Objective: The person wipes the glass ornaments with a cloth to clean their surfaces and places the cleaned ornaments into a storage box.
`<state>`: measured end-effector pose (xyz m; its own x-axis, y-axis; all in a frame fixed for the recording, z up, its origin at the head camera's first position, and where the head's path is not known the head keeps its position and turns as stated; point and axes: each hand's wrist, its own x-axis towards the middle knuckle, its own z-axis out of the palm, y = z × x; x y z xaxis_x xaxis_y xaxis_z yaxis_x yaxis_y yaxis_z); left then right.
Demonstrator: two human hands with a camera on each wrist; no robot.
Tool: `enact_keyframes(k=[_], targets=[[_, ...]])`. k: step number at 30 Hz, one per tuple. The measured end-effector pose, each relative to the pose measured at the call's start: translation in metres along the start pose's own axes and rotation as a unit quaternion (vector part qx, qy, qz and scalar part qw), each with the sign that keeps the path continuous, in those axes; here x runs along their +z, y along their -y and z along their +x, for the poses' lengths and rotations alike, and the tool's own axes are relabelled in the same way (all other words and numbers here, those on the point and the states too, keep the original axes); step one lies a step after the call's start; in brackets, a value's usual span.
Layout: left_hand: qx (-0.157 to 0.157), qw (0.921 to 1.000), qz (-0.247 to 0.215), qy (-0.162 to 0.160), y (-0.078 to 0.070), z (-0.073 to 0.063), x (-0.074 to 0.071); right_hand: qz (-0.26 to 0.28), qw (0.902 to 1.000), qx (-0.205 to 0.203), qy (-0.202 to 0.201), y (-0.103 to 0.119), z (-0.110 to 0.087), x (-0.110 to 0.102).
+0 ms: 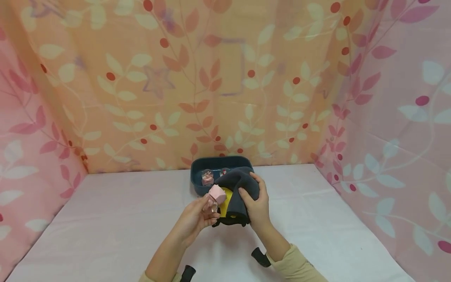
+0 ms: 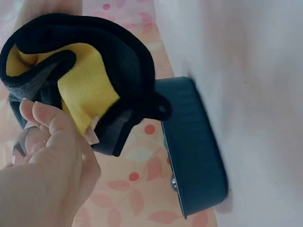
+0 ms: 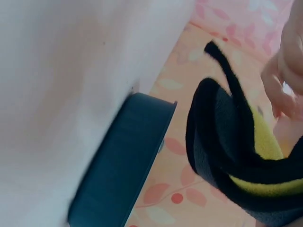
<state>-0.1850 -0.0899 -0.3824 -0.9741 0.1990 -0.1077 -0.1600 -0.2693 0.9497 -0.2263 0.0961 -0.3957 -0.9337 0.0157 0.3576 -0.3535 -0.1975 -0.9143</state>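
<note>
In the head view my left hand [image 1: 193,221] grips a small clear bottle [image 1: 212,206] with a pink faceted cap [image 1: 217,194]. My right hand [image 1: 260,205] holds a bunched cloth [image 1: 243,188], grey on one face and yellow on the other, with black edging. The cloth is close beside the bottle; whether they touch I cannot tell. In the left wrist view, the fingers of my left hand [image 2: 54,158] partly cover the bottle, below the cloth's yellow face [image 2: 90,80]. The right wrist view shows the cloth [image 3: 218,137] sagging in folds.
Behind the hands, a dark blue bin [image 1: 197,188] stands near the back of the white-covered table [image 1: 123,219]. In it are a small clear container with pink contents [image 1: 207,178] and another small clear item [image 1: 224,171], partly hidden by the cloth. Patterned curtains [image 1: 197,86] surround the table.
</note>
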Motion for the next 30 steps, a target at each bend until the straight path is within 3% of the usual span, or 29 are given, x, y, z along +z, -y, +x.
enact_keyframes(k=[5, 12, 16, 22, 26, 30], targets=[[0.007, 0.9999, -0.006, 0.009, 0.001, 0.001, 0.001, -0.037, 0.9978, -0.028, 0.048, -0.001, -0.007, 0.005], [0.022, 0.9995, 0.023, 0.008, 0.002, 0.002, 0.008, -0.125, 0.9839, -0.064, 0.111, -0.004, -0.01, 0.014], [0.009, 0.9983, 0.056, -0.012, 0.003, 0.001, 0.01, -0.154, 0.9805, -0.078, 0.094, -0.006, -0.009, 0.018], [-0.002, 0.9974, 0.067, -0.025, 0.006, 0.001, 0.008, -0.143, 0.984, -0.094, 0.05, -0.005, -0.007, 0.019], [-0.005, 0.9966, 0.08, -0.019, 0.008, 0.001, 0.005, -0.135, 0.9862, -0.083, 0.047, -0.006, -0.005, 0.016], [-0.007, 0.9966, 0.082, 0.008, 0.008, 0.002, 0.002, -0.109, 0.9914, -0.054, 0.049, -0.006, -0.002, 0.008]])
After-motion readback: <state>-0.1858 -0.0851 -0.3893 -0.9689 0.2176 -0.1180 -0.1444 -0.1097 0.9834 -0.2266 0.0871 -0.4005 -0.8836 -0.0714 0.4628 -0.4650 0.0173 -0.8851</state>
